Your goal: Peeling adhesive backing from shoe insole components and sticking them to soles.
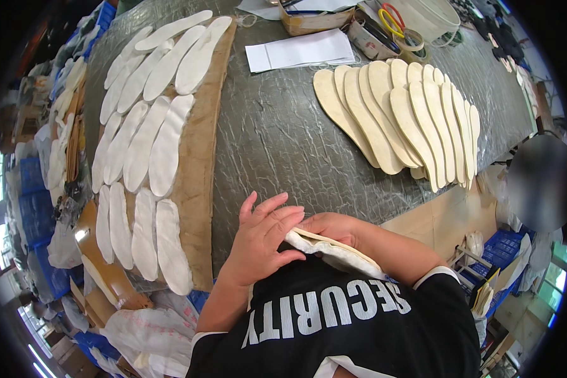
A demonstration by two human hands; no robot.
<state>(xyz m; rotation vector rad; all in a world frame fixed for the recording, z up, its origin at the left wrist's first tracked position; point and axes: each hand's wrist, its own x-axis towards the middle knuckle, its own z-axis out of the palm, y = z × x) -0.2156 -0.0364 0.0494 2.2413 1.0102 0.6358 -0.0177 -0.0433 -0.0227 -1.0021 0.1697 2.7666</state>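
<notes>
Close to my chest is an insole point(340, 250), with a beige board layer on its upper side and soft white material along its lower edge. My right hand point(329, 227) is wrapped around its far side, the fingers partly hidden. At the insole's left end, my left hand point(264, 234) has its thumb below and its fingers above, holding the tip between them. The index and middle fingers of that hand stick up apart from the others. On the table to the right lies a fanned stack of beige insole boards point(409, 120).
Rows of white insoles point(138, 138) lie on a brown board point(198, 157) at the left. White paper sheets point(300, 50), a box of tools point(315, 19), scissors with red and yellow handles point(392, 19) and a clear bucket point(431, 22) sit at the table's far side.
</notes>
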